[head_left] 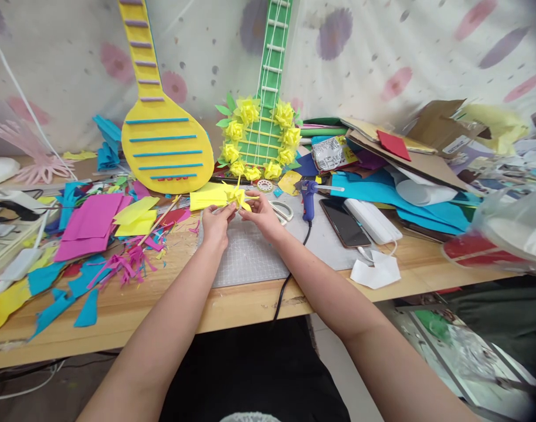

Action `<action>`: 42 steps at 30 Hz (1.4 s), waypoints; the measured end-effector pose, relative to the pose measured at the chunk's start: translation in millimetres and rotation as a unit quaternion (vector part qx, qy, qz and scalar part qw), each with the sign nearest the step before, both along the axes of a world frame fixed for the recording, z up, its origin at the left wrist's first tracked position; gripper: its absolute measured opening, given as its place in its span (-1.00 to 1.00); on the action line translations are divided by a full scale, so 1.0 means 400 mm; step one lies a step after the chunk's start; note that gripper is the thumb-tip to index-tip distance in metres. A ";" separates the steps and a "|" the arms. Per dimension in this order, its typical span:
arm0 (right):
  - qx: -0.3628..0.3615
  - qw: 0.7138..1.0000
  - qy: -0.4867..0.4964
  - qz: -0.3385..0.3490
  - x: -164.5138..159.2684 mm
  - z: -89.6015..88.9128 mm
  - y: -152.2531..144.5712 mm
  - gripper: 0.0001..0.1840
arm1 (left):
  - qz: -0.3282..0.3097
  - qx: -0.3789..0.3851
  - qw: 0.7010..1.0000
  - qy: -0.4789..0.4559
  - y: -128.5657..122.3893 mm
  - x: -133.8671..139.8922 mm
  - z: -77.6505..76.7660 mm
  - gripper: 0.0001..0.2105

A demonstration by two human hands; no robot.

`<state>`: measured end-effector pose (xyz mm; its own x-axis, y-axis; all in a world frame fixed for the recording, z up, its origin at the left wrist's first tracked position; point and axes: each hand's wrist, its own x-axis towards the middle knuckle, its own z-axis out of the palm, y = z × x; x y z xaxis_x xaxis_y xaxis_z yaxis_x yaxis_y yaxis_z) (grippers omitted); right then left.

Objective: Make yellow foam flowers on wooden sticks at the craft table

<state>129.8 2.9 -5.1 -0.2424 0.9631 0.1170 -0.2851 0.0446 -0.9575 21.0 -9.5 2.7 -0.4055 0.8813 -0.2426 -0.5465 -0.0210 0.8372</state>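
A yellow paper flower [235, 194] with pointed petals is held between my two hands above the grey cutting mat [246, 258]. My left hand [217, 224] pinches it from the left and below. The fingers of my right hand [264, 215] are closed on its right side. Behind my left hand lie folded yellow paper sheets [206, 197]. White-handled scissors [284, 211] rest just right of my right hand, partly hidden by it. Farther back stands a green paper lute [273, 88] ringed with yellow flowers, beside a yellow paper lute [166, 143].
A blue glue gun [309, 199] trails its black cord across the mat. To its right are a phone [343, 223] and a white power bank [372, 221]. Magenta paper [90, 225] and scraps cover the left. A plastic-covered red tub [483, 249] stands at right.
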 end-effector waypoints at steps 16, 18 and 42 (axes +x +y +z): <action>-0.047 0.998 -0.039 0.001 -0.012 0.003 -0.013 -0.37 | -0.004 0.019 1.000 -0.016 -0.003 0.000 0.004 -0.56; -0.039 0.998 -0.041 -0.007 -0.014 0.004 -0.015 -0.35 | -0.003 0.021 1.000 -0.010 -0.003 0.001 0.003 -0.55; 0.095 0.982 -0.125 -0.107 -0.022 -0.007 -0.006 -0.40 | 0.039 0.022 0.999 -0.007 0.003 0.007 -0.001 -0.57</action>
<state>121.2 0.5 -7.8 -0.0816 0.9619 0.2611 -0.0071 0.2614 -0.9652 23.9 -8.5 2.2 -0.4705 0.8568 -0.2109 -0.5534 -0.1004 0.8268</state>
